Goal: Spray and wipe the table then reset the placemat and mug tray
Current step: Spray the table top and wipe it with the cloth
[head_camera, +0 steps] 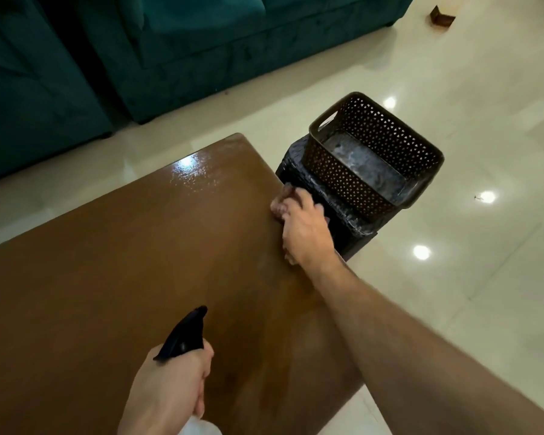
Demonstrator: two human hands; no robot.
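At the table's (pixel 123 262) right edge the right hand (pixel 302 227) gripped something unclear, the left hand (pixel 170 381) clutched the spray bottle (pixel 182 337); best wiped in overlapping passes.

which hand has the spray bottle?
The left hand, low in view, grips the spray bottle. The right hand is at the table's far edge.

The right hand (pixel 302 221) perhaps covers a cloth; the spray bottle (pixel 182 340) body is cut off below.

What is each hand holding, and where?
Left hand grips the black-nozzled spray bottle at its neck. Right hand, at the table edge: hold unclear.
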